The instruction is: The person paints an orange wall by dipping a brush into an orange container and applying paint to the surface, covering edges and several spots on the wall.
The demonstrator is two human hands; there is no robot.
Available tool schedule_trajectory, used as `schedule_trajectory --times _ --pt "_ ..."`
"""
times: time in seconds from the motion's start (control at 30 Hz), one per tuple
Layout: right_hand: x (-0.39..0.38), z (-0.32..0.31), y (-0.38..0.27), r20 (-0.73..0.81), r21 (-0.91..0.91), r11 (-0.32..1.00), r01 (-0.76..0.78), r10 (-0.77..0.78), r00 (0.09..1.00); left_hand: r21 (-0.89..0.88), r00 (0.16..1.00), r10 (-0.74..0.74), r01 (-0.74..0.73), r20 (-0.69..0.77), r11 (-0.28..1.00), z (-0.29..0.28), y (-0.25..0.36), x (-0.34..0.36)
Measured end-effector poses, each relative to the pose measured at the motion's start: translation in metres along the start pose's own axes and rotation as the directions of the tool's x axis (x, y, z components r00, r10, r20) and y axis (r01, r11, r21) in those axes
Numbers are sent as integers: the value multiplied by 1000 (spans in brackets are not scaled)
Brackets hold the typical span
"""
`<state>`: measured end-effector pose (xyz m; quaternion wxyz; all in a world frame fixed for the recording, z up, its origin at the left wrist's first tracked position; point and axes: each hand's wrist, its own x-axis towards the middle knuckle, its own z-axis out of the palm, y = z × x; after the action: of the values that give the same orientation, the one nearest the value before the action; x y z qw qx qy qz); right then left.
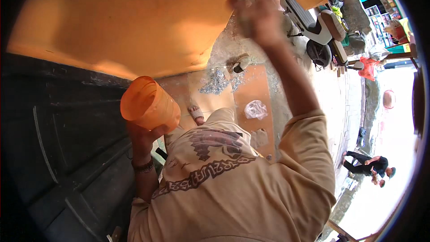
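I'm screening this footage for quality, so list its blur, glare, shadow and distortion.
In the head view, the right hand is smeared, so anything it holds is unreadable; the ground at far right is washed out white; the orange wall shows uneven light and shadow; the dark panelling's lines curve near the rim; the orange container looks fairly clear.

Cup (152, 103): thin translucent plastic, smooth, slightly glossy; above it, a painted wall (130, 18), mostly smooth with a soft sheen; to its lower left, a dark door (67, 125), matt, scuffed, wood by the look. Right of the cup, shiny silvery scraps (215, 83), material unclear, and a crumpled, glossy plastic bag (255, 109). Below right of it, a shirt (233, 192), soft matt cloth.
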<state>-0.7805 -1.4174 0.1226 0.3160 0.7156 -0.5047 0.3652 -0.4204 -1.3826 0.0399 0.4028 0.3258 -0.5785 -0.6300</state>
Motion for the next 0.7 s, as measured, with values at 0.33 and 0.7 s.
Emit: schedule_trajectory --times 0.33,0.7 --pt "-119 53 17 651 294 824 -485 199 733 35 995 -76 78 -70 996 -13 4 -14" --pt "-125 69 -21 226 301 920 -251 187 956 -47 1000 5 -3 26 999 0 12 7"
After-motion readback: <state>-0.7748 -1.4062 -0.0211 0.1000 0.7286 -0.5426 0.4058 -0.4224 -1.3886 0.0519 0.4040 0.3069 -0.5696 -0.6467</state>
